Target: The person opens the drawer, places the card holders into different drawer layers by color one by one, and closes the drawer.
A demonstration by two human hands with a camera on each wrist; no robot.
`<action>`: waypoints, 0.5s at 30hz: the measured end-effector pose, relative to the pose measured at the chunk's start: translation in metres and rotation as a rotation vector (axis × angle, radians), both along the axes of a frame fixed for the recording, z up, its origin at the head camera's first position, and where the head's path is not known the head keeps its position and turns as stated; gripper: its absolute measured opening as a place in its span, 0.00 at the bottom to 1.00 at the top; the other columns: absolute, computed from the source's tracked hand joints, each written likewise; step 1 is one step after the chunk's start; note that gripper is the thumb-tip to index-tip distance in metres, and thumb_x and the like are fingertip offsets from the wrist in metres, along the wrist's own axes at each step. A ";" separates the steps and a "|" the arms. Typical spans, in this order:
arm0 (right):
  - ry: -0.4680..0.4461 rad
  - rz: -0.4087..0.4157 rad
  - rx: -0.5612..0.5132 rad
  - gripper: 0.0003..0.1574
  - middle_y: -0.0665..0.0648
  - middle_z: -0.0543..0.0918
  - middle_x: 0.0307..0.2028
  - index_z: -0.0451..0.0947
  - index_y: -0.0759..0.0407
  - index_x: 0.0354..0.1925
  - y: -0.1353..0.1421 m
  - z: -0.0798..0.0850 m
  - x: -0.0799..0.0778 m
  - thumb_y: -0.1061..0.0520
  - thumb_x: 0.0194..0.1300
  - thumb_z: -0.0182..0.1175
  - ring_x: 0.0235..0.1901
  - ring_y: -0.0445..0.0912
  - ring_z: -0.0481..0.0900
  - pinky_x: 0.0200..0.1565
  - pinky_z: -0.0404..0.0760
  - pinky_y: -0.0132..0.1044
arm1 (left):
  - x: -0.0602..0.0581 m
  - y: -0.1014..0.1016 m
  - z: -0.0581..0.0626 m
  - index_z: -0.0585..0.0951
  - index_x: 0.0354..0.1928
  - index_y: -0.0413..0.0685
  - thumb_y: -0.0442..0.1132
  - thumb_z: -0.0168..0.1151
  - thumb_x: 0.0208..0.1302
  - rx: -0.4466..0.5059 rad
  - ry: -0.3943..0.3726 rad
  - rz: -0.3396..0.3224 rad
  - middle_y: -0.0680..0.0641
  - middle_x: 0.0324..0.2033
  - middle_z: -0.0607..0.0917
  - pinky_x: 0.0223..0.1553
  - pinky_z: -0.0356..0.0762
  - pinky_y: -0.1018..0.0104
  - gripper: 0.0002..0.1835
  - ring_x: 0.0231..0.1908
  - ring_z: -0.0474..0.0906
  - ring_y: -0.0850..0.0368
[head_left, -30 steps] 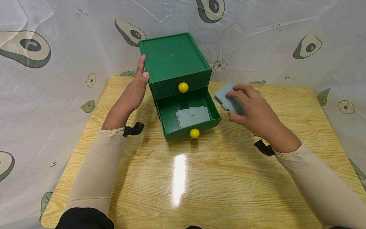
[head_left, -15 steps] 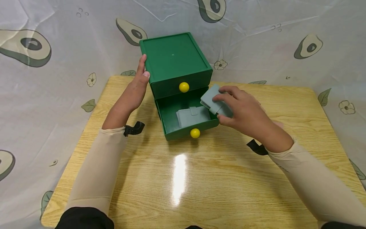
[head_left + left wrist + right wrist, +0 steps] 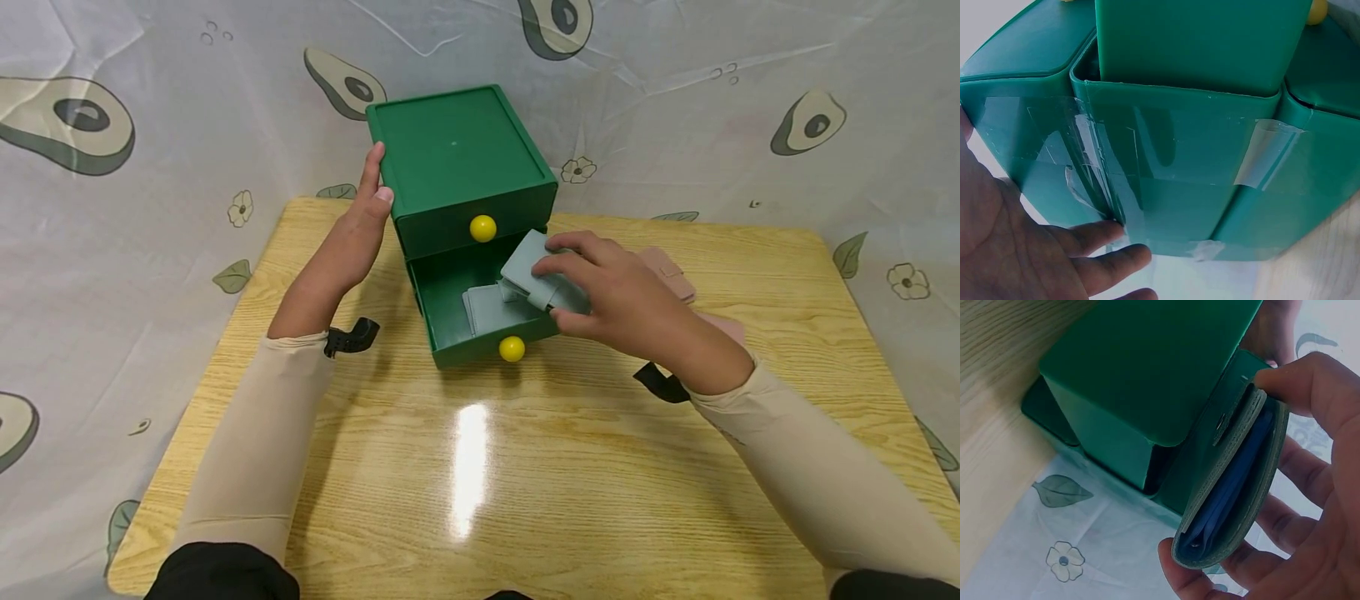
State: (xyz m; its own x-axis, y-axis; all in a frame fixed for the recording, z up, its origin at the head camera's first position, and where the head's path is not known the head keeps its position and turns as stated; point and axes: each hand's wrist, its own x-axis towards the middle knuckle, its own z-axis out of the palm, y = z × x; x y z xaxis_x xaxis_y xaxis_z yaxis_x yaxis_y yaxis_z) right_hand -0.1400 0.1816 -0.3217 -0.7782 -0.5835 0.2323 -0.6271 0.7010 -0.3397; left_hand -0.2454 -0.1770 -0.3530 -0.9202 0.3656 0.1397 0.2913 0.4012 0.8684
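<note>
My right hand holds a light blue card wallet over the pulled-out lower drawer of a green cabinet. In the right wrist view the wallet is edge-on, pinched between thumb and fingers, with clear bluish sleeves showing inside. A second light blue wallet lies in the drawer, partly covered by the held one. My left hand rests against the cabinet's left side, and the left wrist view shows its fingers loosely extended there.
Two pink wallets lie on the wooden table beyond my right wrist, a farther one and a nearer one partly hidden. The upper drawer with its yellow knob is closed. An avocado-print cloth hangs behind the table.
My right hand has carried the light blue wallet leftward from beside the cabinet to over the open drawer. The pink wallets have come into sight behind it. My left hand stays put.
</note>
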 end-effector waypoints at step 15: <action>-0.036 0.095 0.035 0.26 0.61 0.73 0.73 0.82 0.53 0.65 -0.009 0.003 -0.009 0.57 0.70 0.71 0.66 0.61 0.76 0.60 0.79 0.57 | 0.001 -0.002 0.001 0.31 0.88 0.74 0.74 0.32 0.79 0.004 0.004 -0.012 0.58 0.87 0.31 0.81 0.28 0.34 0.44 0.85 0.27 0.51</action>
State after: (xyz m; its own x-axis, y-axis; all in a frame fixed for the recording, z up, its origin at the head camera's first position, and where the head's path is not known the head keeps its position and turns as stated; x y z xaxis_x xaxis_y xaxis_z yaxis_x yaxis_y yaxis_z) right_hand -0.1488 0.1728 -0.3190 -0.7268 -0.6619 0.1834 -0.6787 0.6510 -0.3399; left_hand -0.2447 -0.1788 -0.3518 -0.9154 0.3757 0.1449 0.2993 0.3940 0.8690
